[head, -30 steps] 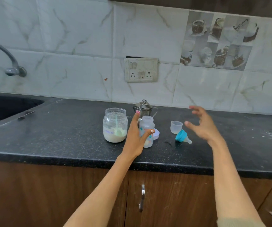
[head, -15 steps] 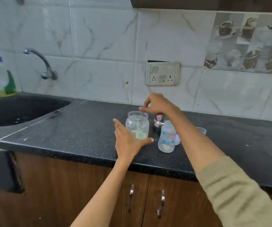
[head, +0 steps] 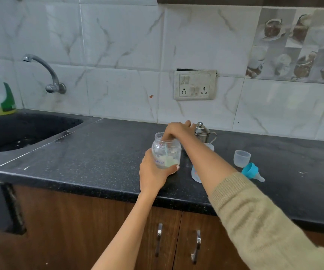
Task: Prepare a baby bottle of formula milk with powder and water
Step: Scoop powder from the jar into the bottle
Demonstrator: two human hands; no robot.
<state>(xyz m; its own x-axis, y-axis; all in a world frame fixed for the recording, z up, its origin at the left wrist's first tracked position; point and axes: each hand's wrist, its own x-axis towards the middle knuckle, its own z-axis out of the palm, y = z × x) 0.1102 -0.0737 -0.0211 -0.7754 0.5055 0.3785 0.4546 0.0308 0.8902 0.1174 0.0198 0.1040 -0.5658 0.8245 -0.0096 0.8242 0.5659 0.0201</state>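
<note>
Now left hand [head: 153, 173] grips the formula jar [head: 166, 151] on the desk [head: 98, 152]; right hand [head: 176, 130] fingers dip into its mouth, grip unclear.

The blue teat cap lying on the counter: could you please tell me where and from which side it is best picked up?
Grip the blue teat cap by its wide blue ring, coming from above. It lies on its side on the counter, teat tip pointing right; the ring is broad and likely firmer than the narrow teat.
</note>
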